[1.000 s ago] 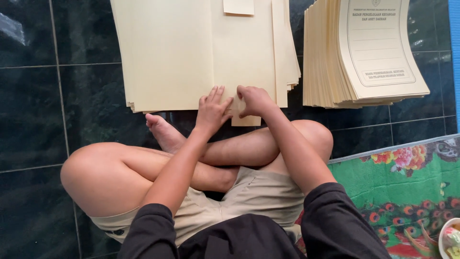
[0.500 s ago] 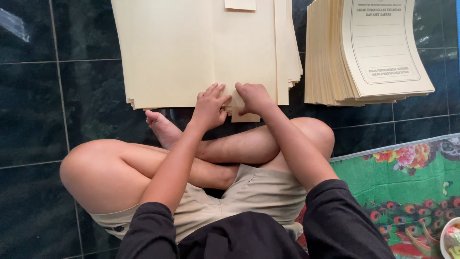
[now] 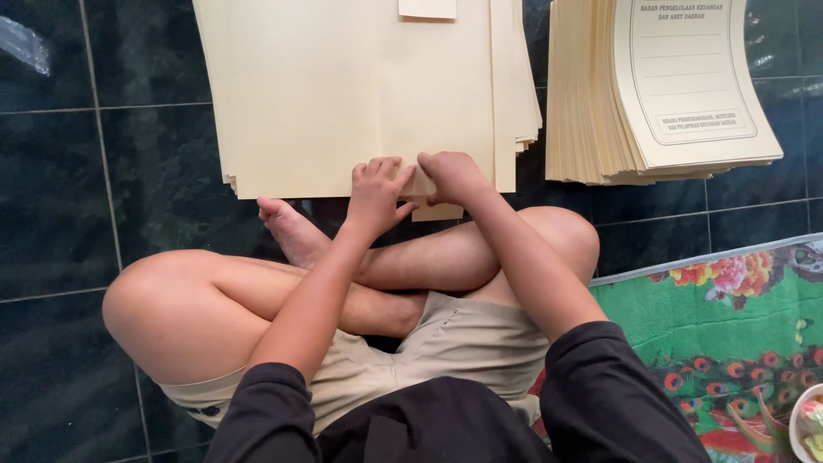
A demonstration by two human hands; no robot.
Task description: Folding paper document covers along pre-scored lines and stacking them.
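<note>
- Cream-coloured paper folder (image 3: pixel 360 94), opened flat on the dark tiled floor (image 3: pixel 51 197), lies straight ahead of the crossed legs, its long fold line running away from the person
- Left hand (image 3: pixel 377 190) and right hand (image 3: pixel 452 176) meet at its near edge, equally close, fingers bent together and pressing a narrow folded flap (image 3: pixel 435 210)
- A stack of printed cream folders (image 3: pixel 660 94) sits to the right, well apart
</note>
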